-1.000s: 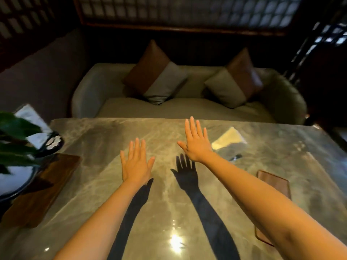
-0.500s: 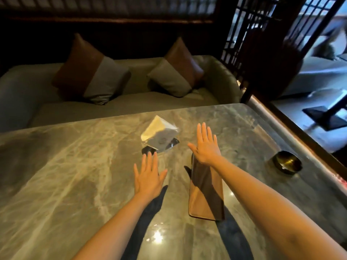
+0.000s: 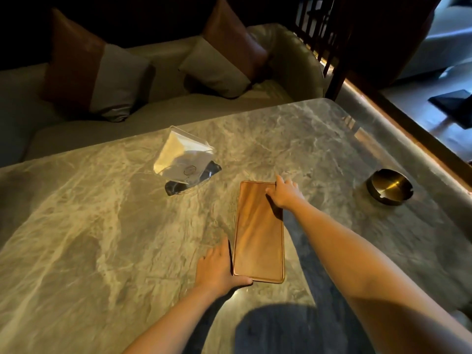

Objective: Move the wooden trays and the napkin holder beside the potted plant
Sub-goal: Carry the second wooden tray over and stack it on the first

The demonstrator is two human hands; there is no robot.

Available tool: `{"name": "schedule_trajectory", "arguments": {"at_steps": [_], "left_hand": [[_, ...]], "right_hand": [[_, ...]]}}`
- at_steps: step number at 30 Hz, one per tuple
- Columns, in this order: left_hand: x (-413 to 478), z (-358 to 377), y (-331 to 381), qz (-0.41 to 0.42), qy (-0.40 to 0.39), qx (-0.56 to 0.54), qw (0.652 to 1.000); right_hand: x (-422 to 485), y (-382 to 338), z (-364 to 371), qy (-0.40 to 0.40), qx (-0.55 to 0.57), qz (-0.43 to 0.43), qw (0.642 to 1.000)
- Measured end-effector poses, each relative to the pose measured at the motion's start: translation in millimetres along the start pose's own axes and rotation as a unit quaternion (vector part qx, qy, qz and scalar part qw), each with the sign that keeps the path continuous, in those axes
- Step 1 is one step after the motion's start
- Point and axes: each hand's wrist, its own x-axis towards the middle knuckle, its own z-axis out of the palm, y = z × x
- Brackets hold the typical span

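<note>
Both hands have dropped onto the wooden tray (image 3: 258,231) since half a second ago; left hand (image 3: 217,269) clasps its 7 o'clock corner, thumb under the near edge; napkin holder (image 3: 186,162) stands at 11 o'clock on the bench (image 3: 76,226) (marble-topped); right hand (image 3: 287,191) pinches the 1 o'clock corner.

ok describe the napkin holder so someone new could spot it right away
On the marble table, look toward the sofa side, just beyond the wooden tray. The napkin holder is the only upright thing there: a clear stand on a dark base, holding white napkins.
</note>
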Motion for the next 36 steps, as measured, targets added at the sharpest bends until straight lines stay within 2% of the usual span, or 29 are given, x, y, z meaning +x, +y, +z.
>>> {"name": "schedule_trajectory", "arguments": {"at_steps": [11,19,28,36], "left_hand": [[10,16,14,-0.001,-0.013,0.038,0.999],[1,11,1,0.011,-0.025,0.028,0.999],[-25,-16,-34,0.066,0.055,-0.071,0.994],[-66,-60,-117,0.093,0.144,-0.146,0.974]], "right_hand": [[21,2,9,-0.004,-0.033,0.005,0.999],[16,-3,13,0.008,0.041,0.037,0.998],[-12,-51,-9,0.083,0.069,-0.001,0.994],[-49,-153,-20,0.146,0.061,-0.086,0.984]]}}
